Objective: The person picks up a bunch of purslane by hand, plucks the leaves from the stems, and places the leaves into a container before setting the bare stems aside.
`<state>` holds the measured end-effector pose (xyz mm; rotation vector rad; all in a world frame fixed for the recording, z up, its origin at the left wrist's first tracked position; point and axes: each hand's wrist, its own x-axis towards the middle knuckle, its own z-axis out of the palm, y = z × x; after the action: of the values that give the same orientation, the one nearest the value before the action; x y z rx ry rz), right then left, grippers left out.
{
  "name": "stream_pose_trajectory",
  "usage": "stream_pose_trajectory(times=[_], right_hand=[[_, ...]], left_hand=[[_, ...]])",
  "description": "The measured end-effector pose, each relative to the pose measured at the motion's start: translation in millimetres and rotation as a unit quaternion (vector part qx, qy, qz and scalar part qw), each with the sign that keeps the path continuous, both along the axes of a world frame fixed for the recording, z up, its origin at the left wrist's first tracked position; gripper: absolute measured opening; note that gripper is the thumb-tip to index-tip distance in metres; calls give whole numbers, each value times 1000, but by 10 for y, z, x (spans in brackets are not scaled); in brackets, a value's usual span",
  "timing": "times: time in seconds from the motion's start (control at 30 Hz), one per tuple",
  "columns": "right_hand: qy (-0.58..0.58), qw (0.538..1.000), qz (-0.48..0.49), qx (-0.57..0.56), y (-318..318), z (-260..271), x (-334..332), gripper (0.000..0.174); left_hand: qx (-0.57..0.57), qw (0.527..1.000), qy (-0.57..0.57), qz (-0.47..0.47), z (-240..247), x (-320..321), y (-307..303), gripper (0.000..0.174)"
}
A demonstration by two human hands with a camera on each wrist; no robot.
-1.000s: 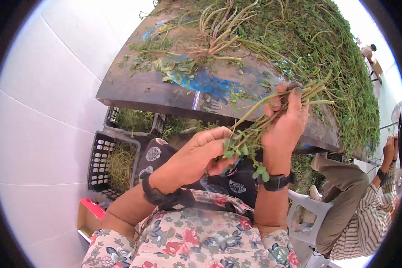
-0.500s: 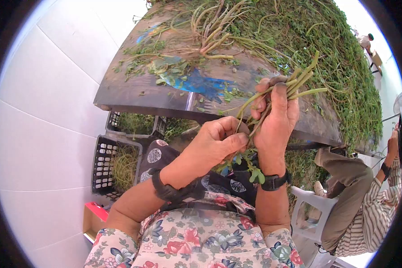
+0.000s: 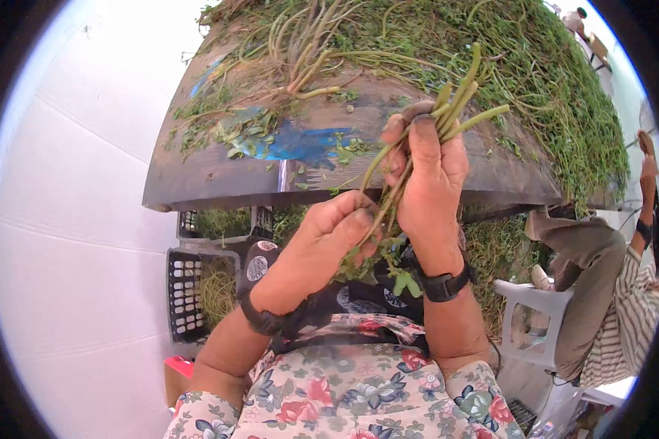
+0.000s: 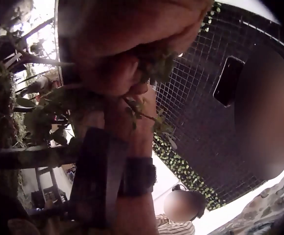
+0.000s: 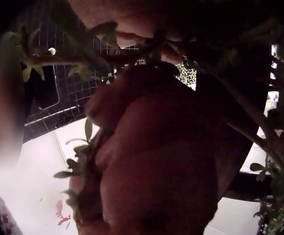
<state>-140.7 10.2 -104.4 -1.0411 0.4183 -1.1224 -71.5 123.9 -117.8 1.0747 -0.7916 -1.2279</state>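
Note:
In the head view my right hand (image 3: 432, 175) grips a bunch of green stems (image 3: 458, 102), their thick bare ends sticking up past the thumb. Leafy tips (image 3: 403, 274) hang from the lower end of the bunch, beside the right wrist. My left hand (image 3: 333, 230) is just to the left and a little lower, thumb and bent forefinger pinching a thin stem of the same bunch. Dark shadow covers much of both wrist views. Small leaves (image 4: 159, 66) show under the fingers in the left wrist view, and a leafy sprig (image 5: 76, 169) beside a hand in the right.
A wooden table (image 3: 220, 172) bears a large heap of cut greens (image 3: 549, 95) and loose bare stems (image 3: 300, 58). Black crates (image 3: 187, 293) holding stems stand below its left end. At right a person in a striped shirt (image 3: 615, 329) sits on a white stool (image 3: 531, 322).
Both hands have shifted left in the head view, with the bunch. The left hand has moved from the leafy part to a barer stretch of stem; the stem ends point up more steeply.

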Motion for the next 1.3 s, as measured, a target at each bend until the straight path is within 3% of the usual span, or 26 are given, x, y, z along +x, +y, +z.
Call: stream_pose_trajectory(times=[0.07,0.1,0.2,0.3,0.4,0.6,0.8,1.0,1.1,1.3], right_hand=[[-21,1000,-11,-15,-2,-14,35,16],[-21,1000,3,-5,-28,-14,12,16],[-36,998,8,52,-97,19,1,17],[-32,999,24,26,-63,8,-1,17],[-29,999,23,26,-51,19,-7,17],[-28,1000,6,1,-43,5,5,19],[-22,1000,4,19,-39,18,5,20],[-18,1000,19,-15,-59,-48,-14,17],[-24,1000,13,-12,-49,-47,0,16],[44,995,-49,-77,-33,-81,18,18]], left_hand=[[6,999,51,-16,-40,61,55,21],[75,996,-39,3,3,78,87,23],[108,992,31,57,-62,46,138,20],[82,989,97,79,-90,62,85,17],[79,990,118,1,-23,62,71,15],[108,983,144,22,53,-97,32,20],[112,986,90,-86,-81,5,64,22],[169,981,98,-21,-30,-31,101,16],[164,982,80,-51,18,-21,115,17],[109,988,-98,-55,57,53,192,13]])
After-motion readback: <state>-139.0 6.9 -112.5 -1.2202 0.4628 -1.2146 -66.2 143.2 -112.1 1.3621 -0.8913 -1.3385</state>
